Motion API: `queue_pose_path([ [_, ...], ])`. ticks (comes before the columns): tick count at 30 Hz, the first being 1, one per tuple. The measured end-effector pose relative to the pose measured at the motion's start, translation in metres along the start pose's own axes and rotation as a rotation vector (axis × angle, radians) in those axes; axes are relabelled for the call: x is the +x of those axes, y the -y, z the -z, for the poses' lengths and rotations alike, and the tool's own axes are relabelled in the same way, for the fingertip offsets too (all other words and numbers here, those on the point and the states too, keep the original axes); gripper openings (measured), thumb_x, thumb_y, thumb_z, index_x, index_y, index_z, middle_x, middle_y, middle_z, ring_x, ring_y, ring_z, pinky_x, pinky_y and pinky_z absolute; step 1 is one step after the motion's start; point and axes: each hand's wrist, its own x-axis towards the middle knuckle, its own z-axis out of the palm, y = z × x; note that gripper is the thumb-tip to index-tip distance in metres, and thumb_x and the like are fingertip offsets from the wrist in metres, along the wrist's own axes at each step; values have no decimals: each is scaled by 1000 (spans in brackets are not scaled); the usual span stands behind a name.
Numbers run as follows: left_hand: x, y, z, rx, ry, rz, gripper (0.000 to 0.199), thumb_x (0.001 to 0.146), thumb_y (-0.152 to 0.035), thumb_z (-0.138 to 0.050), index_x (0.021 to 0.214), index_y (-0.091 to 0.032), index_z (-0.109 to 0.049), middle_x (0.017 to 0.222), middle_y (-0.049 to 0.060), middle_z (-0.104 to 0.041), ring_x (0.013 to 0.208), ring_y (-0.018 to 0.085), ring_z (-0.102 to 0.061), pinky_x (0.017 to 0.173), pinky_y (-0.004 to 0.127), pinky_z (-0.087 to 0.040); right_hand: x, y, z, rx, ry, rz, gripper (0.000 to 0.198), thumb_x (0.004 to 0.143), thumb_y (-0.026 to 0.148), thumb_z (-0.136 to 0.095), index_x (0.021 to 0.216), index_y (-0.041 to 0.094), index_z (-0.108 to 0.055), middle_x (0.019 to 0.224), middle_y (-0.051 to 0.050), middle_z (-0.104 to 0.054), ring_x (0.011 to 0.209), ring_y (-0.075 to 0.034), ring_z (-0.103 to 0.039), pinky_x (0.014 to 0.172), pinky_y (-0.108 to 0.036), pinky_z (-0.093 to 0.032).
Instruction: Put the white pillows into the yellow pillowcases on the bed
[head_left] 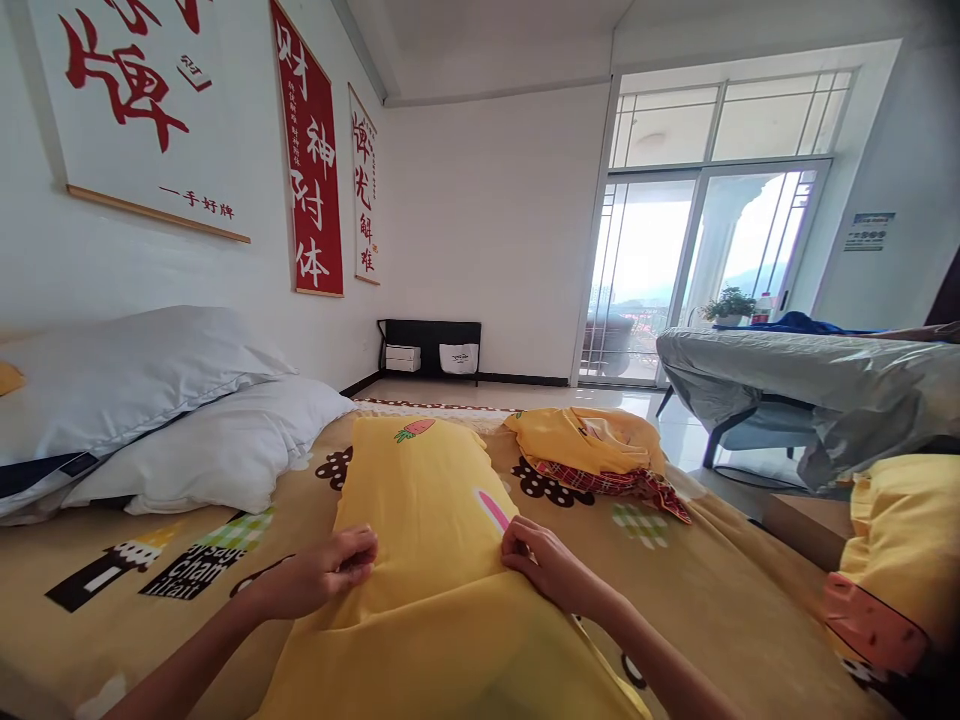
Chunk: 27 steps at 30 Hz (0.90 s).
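Note:
A yellow pillowcase (420, 490) with a printed carrot and a pink stripe lies lengthwise before me on the bed. Its far part looks padded, and the near part is loose, thin cloth with a fold across it. My left hand (334, 570) pinches the left edge of the pillowcase with fingers closed. On the opposite edge, beside the pink stripe, my right hand (536, 555) grips the cloth between thumb and fingers. Whatever fills the far part is hidden by the fabric.
White pillows (217, 430) are piled at the left. Folded yellow cloth with red plaid (592, 445) lies beyond my right hand. A yellow printed pillow (892, 540) and a cardboard box (810, 530) stand at the right, near a plastic-covered table (750, 370).

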Motion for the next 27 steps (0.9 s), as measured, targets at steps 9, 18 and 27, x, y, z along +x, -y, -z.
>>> queue_pose_path([
  [9,-3,-16,1,167,-7,17,23,93,-34,-35,75,-20,-39,84,0,-46,73,14,-43,70,26,-37,5,5,3,-24,-55,20,5,86,22,-47,82,21,-49,88,-2,-56,79,-15,-48,75,-30,-40],
  [18,0,-22,0,234,-137,-3,24,94,-34,-29,77,-21,-39,84,1,-50,75,15,-50,72,27,-40,14,11,-4,23,65,-28,13,71,21,-69,79,20,-59,85,-1,-57,79,-15,-50,73,-27,-41],
  [27,10,10,-25,311,-410,-4,24,94,-37,-27,75,-24,-33,70,1,-51,63,18,-50,59,28,-34,17,25,10,-175,-128,117,9,88,21,-47,79,21,-49,86,-4,-57,78,-17,-48,72,-29,-38],
])
